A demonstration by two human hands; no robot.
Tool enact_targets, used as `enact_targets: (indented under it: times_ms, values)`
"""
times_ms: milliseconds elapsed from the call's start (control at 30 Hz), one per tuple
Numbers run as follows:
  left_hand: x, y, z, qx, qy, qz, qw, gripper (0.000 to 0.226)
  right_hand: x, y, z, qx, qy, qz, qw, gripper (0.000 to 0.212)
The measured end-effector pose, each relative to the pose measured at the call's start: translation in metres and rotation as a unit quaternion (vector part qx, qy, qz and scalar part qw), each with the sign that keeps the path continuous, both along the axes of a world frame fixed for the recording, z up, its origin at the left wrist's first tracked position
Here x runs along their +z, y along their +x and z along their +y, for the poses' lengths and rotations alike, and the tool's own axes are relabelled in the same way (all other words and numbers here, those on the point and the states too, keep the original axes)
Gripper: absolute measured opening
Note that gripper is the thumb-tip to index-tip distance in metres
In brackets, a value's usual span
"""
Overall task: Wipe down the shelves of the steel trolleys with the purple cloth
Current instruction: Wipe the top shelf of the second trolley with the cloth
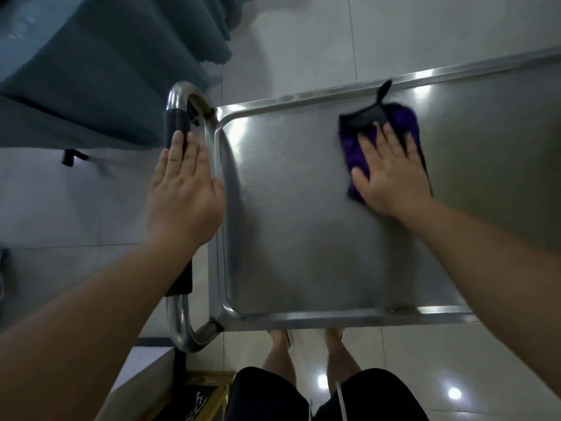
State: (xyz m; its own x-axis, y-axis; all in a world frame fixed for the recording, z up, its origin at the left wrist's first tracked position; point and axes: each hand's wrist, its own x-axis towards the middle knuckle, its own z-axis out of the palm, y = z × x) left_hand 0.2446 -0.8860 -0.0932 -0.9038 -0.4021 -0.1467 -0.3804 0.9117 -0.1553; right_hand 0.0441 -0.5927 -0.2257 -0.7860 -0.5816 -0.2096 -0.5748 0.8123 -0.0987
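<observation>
A steel trolley's top shelf (303,238) fills the middle of the view, shiny and rimmed. The purple cloth (403,123), with a black tag and loop at its far edge, lies flat on the shelf toward the far side. My right hand (391,174) presses on the cloth with fingers spread and straight. My left hand (182,189) lies flat with straight fingers over the trolley's push handle (177,117), a steel tube with a black grip at the shelf's left end.
Teal curtains (106,62) hang to the far left above a pale tiled floor (303,34). My bare feet (306,347) stand at the shelf's near edge. A gold-framed object (206,393) and a grey ledge (139,369) sit near left.
</observation>
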Motion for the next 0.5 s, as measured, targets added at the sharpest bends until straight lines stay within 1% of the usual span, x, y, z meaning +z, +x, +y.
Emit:
enact_targets:
  times_ms: [133, 233, 367, 500]
  values:
    - [-0.002, 0.001, -0.001, -0.006, -0.011, -0.002, 1.0, 0.065, 0.008, -0.056, -0.034, -0.05, -0.005, -0.026, 0.998, 0.075]
    - [-0.003, -0.001, -0.003, -0.006, -0.01, -0.004, 1.0, 0.066, 0.009, -0.063, -0.037, -0.061, -0.01, -0.026, 0.998, 0.072]
    - [-0.001, -0.002, -0.001, -0.003, 0.0, -0.002, 1.0, 0.066, 0.018, -0.028, -0.015, -0.055, -0.011, -0.032, 0.998, 0.074]
    - [0.001, -0.003, 0.001, -0.003, 0.012, 0.0, 1.0, 0.066, 0.024, 0.048, 0.04, -0.011, -0.019, -0.015, 1.0, 0.071]
